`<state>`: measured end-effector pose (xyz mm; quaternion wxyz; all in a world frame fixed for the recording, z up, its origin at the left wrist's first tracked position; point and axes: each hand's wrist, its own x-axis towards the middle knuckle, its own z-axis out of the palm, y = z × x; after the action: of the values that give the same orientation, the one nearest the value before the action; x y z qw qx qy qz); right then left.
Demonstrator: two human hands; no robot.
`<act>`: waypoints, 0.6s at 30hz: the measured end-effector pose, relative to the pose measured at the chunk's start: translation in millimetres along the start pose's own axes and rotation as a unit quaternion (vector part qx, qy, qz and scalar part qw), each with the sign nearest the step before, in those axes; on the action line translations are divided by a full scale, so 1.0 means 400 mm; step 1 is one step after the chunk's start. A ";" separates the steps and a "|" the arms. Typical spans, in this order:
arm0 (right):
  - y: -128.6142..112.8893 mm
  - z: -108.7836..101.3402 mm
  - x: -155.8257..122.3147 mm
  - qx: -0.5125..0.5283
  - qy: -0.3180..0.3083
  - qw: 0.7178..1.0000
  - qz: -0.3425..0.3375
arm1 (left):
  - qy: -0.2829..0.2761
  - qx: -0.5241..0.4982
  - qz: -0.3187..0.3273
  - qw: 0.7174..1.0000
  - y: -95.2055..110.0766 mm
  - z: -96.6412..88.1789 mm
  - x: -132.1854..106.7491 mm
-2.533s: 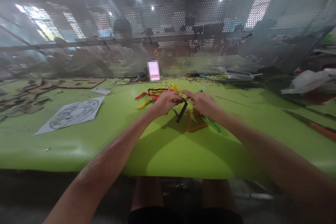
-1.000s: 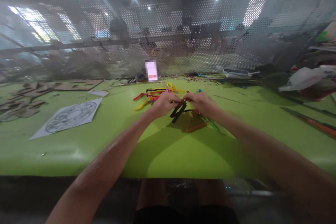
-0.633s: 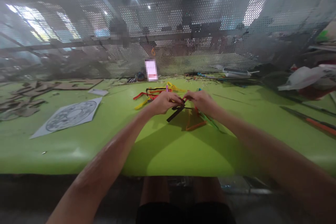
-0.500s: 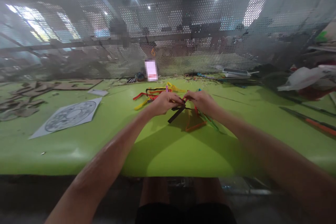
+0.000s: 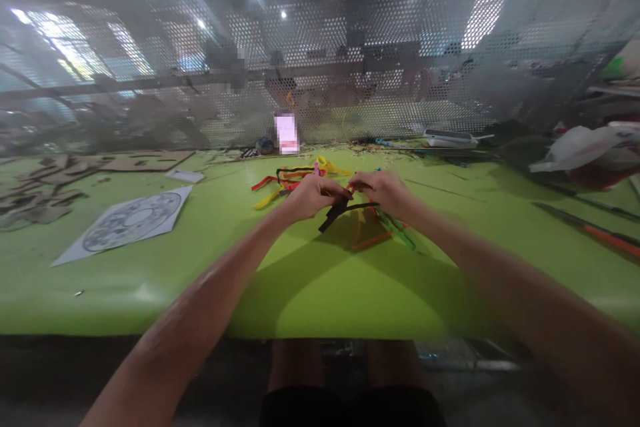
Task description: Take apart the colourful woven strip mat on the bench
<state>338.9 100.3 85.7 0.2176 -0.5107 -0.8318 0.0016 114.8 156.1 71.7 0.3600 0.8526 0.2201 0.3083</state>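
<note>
Both my hands meet above the middle of the green table (image 5: 320, 293). My left hand (image 5: 313, 195) is closed around a black paper strip (image 5: 334, 213), whose loose end hangs down to the table. My right hand (image 5: 383, 190) pinches the same black strip from the right, together with red bits between the fingers. Under my right hand lie orange strips (image 5: 367, 240) and green strips (image 5: 400, 230). Behind my left hand sits a heap of red, yellow and black strips (image 5: 287, 180).
A printed sheet with a round pattern (image 5: 125, 220) lies at left, with brown cardboard cut-outs (image 5: 60, 177) behind it. A perforated metal screen (image 5: 350, 60) closes the back. A white plastic bag (image 5: 580, 147) and an orange-handled tool (image 5: 600, 233) are at right.
The hanging end of the black strip has swung from straight down to slanting left, and the strip has been folded between my fingers. Both hands stayed in the same spot.
</note>
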 end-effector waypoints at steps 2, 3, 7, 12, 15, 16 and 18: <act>0.013 0.006 0.004 0.073 0.003 0.997 -0.012 | 0.002 -0.007 -0.013 1.000 0.001 0.001 0.000; 0.021 0.010 0.005 0.098 0.009 0.995 -0.020 | 0.006 -0.008 -0.019 1.000 0.002 0.002 0.000; 0.046 0.022 0.009 0.149 0.045 0.987 -0.046 | 0.029 -0.006 -0.031 0.999 0.008 0.009 0.001; 0.035 0.027 0.012 0.114 0.034 0.992 -0.045 | 0.017 0.000 -0.023 1.000 0.010 0.005 0.001; 0.012 0.025 0.007 0.079 0.031 0.995 -0.043 | 0.019 -0.022 -0.028 0.999 0.002 0.006 0.001; 0.006 0.024 0.005 0.072 0.033 0.996 -0.039 | 0.024 -0.037 -0.032 0.998 -0.002 0.007 0.001; -0.003 0.020 0.002 0.065 0.049 0.996 -0.022 | 0.034 -0.068 -0.035 0.997 -0.008 0.009 0.001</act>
<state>334.8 102.2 78.8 0.2909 -0.4767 -0.8291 0.0256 117.0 156.5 67.3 0.4200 0.8071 0.2404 0.3384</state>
